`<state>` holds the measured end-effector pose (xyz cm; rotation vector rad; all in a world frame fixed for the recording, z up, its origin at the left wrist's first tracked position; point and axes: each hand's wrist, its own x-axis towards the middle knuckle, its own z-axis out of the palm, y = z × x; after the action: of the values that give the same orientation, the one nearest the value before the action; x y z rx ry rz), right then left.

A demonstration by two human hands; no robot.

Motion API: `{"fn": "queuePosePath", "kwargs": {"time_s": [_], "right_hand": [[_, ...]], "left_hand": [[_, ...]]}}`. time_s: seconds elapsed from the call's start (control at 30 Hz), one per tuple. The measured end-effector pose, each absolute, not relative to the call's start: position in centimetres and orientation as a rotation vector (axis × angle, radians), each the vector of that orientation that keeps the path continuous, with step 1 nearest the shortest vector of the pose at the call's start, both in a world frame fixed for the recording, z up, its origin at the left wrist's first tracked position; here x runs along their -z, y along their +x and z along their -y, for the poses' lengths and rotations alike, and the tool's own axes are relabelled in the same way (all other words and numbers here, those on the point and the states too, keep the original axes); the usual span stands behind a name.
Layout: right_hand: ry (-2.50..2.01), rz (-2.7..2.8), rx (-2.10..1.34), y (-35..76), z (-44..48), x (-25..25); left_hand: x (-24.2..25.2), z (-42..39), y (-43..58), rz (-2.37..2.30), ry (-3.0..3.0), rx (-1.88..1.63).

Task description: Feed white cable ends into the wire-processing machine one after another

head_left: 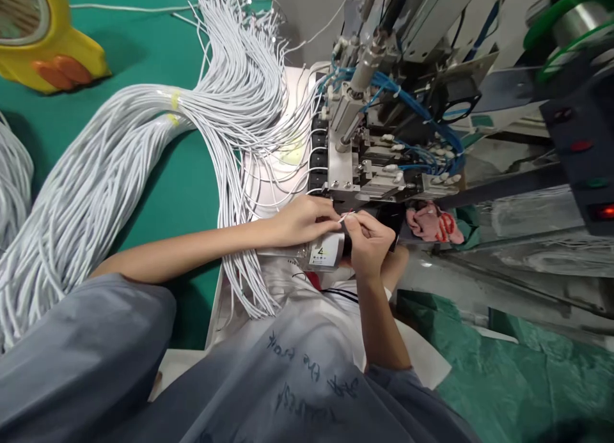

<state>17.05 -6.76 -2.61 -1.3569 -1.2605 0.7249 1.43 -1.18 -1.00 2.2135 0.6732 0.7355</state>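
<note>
My left hand [307, 220] pinches a thin white cable [342, 218] close to its end, just in front of the machine [343, 168]. Fine strands, one of them red, stick out at that end. The fingers of my right hand [370, 240] are closed on these thin wires, right beside my left fingertips. Below the hands is a silver label plate [325, 251] with a warning triangle. A large bundle of white cables [129, 126], tied with yellow bands, runs over the table to the left. Several single cables lead from it into black slots [318, 155] along the machine's edge.
A green mat [192, 174] covers the table, with a yellow duck-shaped object [57, 46] at upper left. Blue air hoses [432, 126] loop over the machine. A green wire spool [570, 31] and a dark control box [585, 142] stand right. A pink cloth [434, 222] hangs nearby.
</note>
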Motion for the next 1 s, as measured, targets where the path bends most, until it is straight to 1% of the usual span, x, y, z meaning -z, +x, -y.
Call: {"fn": "queuePosePath", "kwargs": {"time_s": [0.13, 0.23, 0.33, 0.5, 0.67, 1.0], "right_hand": [[-1.428, 1.317, -0.834, 18.1, 6.2, 4.4], [-1.457, 1.234, -0.887, 18.7, 5.8, 5.9], [-1.439, 1.107, -0.989, 18.9, 5.6, 7.1], [-1.322, 1.049, -1.219, 18.4, 5.4, 7.9], [-1.253, 1.006, -1.267, 18.4, 5.2, 8.1], [-1.299, 0.995, -1.316, 18.3, 5.2, 8.0]], "left_hand": [[1.1, 0.4, 1.1, -0.782, 2.543, -0.408], [1.8, 0.1, 1.2, -0.809, 2.645, -0.287], [2.6, 0.0, 1.2, -0.812, 2.685, -0.253], [2.8, 0.0, 1.1, -0.786, 2.719, -0.205], [2.5, 0.2, 1.2, -0.787, 2.773, -0.179], [1.9, -0.1, 1.3, -0.713, 2.938, 0.009]]}}
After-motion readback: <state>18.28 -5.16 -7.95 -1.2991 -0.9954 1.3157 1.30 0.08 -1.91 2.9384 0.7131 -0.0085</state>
